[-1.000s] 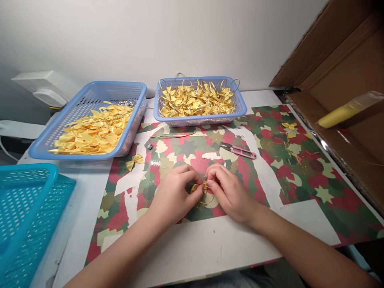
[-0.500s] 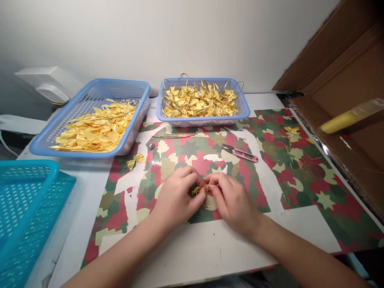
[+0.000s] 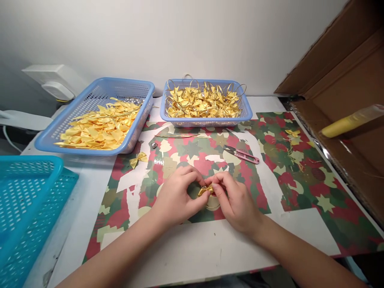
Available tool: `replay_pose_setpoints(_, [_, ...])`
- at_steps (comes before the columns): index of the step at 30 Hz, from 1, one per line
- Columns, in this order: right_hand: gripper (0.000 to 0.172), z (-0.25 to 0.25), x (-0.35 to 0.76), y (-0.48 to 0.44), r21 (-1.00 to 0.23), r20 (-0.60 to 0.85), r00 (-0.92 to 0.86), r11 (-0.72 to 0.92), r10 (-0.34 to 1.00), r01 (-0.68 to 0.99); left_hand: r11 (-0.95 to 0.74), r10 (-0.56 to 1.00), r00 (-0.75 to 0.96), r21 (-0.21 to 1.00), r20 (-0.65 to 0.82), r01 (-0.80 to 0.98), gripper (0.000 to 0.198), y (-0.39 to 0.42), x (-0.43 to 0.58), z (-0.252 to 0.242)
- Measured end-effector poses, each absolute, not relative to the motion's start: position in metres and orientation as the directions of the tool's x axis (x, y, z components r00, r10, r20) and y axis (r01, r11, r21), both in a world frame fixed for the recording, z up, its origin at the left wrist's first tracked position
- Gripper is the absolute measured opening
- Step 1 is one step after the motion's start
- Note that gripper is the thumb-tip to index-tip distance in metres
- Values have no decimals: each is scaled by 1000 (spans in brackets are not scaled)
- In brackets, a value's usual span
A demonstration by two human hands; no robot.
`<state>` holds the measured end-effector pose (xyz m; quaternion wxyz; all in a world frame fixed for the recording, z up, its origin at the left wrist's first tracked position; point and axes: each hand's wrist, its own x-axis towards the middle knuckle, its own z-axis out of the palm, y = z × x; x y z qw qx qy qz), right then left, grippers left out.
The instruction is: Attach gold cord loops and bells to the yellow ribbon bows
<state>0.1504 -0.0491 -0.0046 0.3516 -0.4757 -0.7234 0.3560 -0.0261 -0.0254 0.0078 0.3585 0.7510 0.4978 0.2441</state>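
Note:
Between my fingertips, over the middle of the patterned sheet (image 3: 192,150), is a small gold bow (image 3: 205,190), partly covered by my fingers. My left hand (image 3: 180,196) pinches it from the left, thumb and fingers closed round it. On its right side my right hand (image 3: 235,200) is closed at the same bow. A thin gold cord curves beneath it. Another gold bow (image 3: 138,160) lies to the left, with a small silver bell (image 3: 154,145) beyond it. Pink thread snips (image 3: 241,154) rest beyond my right hand.
Two blue baskets stand at the back: the left one (image 3: 48,144) holds yellow bows, the other (image 3: 207,119) bows with gold cords. A teal basket (image 3: 57,168) is at left. A cardboard box (image 3: 336,72) and loose bow (image 3: 293,133) are at right.
The bow between my fingers has turned and shows more of its gold ribbon. My left thumb and fingers have shifted slightly around it. The whole view has moved slightly.

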Motion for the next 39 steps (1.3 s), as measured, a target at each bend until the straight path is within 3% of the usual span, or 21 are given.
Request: replay_pose_setpoints(39, [15,-4,150,-47,-837,178,-316,312,932,449,-266,922,380,829,70,491,4,-29,-22,7])
